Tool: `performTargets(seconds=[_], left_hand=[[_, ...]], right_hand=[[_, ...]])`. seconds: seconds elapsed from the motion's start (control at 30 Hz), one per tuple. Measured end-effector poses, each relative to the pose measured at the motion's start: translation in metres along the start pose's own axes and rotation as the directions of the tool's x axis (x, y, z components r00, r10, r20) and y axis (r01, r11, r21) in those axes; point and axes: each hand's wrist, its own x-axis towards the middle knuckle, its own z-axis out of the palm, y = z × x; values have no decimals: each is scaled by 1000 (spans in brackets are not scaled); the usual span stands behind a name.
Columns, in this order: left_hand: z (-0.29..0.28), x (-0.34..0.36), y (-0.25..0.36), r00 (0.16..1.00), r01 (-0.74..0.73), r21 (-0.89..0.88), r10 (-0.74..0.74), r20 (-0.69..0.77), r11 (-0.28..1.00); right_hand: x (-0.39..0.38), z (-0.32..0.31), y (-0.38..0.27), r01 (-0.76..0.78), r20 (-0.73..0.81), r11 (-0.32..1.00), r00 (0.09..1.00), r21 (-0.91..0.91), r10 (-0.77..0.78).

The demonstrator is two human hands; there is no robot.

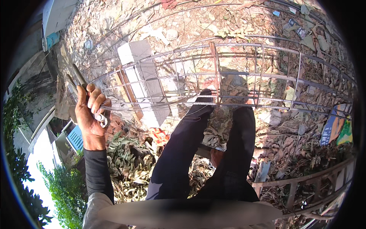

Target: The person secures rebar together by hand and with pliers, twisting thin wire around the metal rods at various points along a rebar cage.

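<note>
My left hand point(90, 114) is raised at the left, palm up, its fingers curled round what looks like a pair of pincers. The pincers' two dark handles point(79, 75) stick out beyond the fingertips, and a rounded metal end shows by the palm. From the same grip a bundle of thin tie wires point(129, 107) runs to the right. Just beyond lies a long cage of steel rebar point(236, 74), with square stirrups along its bars, stretching across in front of my legs. My right hand does not show.
Pale grey blocks point(138, 51) stand under the cage's left part, beside a brown strip point(127, 89). A wooden ladder-like frame point(293, 192) lies at lower right. Dry leaves litter the ground. A colourful sack point(335, 124) is at right, a blue plastic crate point(75, 138) at left.
</note>
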Motion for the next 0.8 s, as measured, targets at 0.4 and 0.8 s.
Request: performTargets(seconds=[0.4,0.8], left_hand=[[-33,-324,43,747,-270,-27,192,-636,963],[-164,-565,-4,303,-640,-3,249,-920,769]], right_hand=[[-398,-114,49,-387,-35,907,921,-166,387],[-502,-302,-12,-609,-399,637,793,-473,461]])
